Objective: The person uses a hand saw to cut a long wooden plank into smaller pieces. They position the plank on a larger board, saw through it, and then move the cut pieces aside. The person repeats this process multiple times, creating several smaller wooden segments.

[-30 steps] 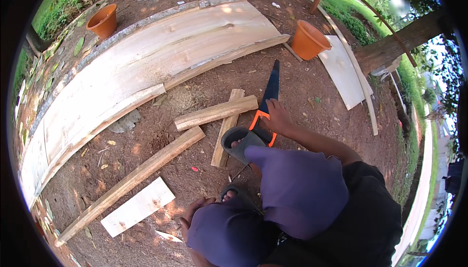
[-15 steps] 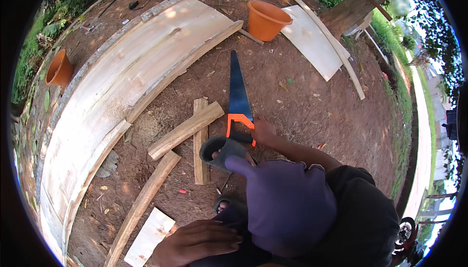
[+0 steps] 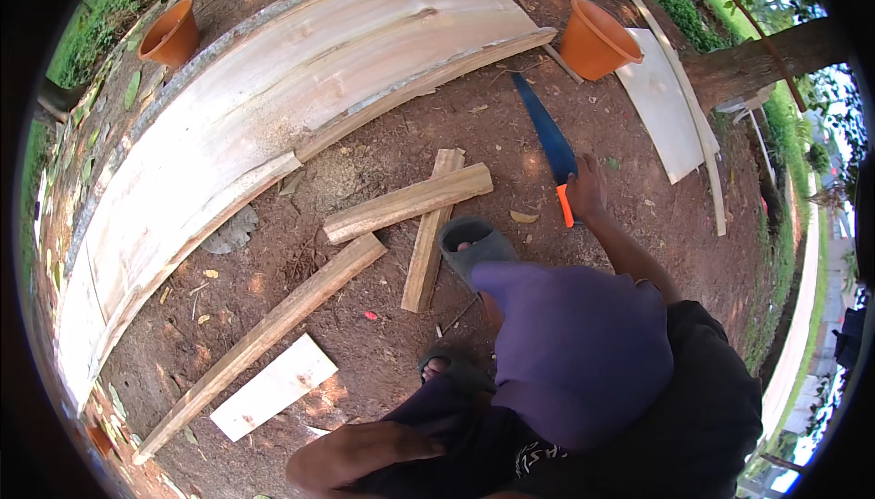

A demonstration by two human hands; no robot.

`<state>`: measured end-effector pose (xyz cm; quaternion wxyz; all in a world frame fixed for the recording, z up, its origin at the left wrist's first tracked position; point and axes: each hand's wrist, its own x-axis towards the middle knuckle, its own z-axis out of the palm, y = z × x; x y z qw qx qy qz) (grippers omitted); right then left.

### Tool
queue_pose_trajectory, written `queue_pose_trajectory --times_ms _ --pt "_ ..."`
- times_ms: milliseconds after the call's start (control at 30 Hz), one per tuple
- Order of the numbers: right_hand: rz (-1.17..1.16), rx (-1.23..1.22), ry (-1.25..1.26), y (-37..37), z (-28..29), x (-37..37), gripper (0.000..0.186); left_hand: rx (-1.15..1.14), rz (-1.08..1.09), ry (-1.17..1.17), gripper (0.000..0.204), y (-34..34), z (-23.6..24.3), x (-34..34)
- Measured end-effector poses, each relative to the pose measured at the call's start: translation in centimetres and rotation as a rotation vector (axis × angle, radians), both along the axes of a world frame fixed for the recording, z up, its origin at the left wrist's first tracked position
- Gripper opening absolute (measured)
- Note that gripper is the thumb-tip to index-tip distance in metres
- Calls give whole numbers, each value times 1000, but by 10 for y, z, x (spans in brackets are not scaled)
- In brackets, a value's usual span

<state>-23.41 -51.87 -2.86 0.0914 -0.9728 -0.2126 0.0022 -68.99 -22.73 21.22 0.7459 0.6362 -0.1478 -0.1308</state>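
My right hand (image 3: 588, 187) is closed around a handsaw (image 3: 548, 137) where its dark blue blade meets the orange handle. The blade points away from me toward the large plank, low over the bare soil; whether it touches the ground I cannot tell. My left hand (image 3: 378, 449) lies palm down over my left leg, fingers stretched and holding nothing. Between my feet and the large plank, a short timber piece (image 3: 410, 200) lies across another timber piece (image 3: 433, 257). Left of them is a longer timber strip (image 3: 264, 344), beside a small pale board (image 3: 273, 388).
A wide pale plank (image 3: 273, 80) with rough bark edges stretches along the left and far side. One orange bucket (image 3: 597, 43) stands past its far end, another orange bucket (image 3: 171, 36) behind it. A white sheet (image 3: 661, 102) and a long strip lie near the tree trunk (image 3: 766, 66).
My right hand has gone from beside the saw's handle to a grip on it, and the saw has shifted right, away from my sandal. The view has turned too.
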Motion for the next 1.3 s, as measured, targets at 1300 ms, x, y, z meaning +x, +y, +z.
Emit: queue_pose_trajectory --times_ms 1300 --pt "379 336 238 271 -61 65 49 837 501 1115 45 100 -67 77"
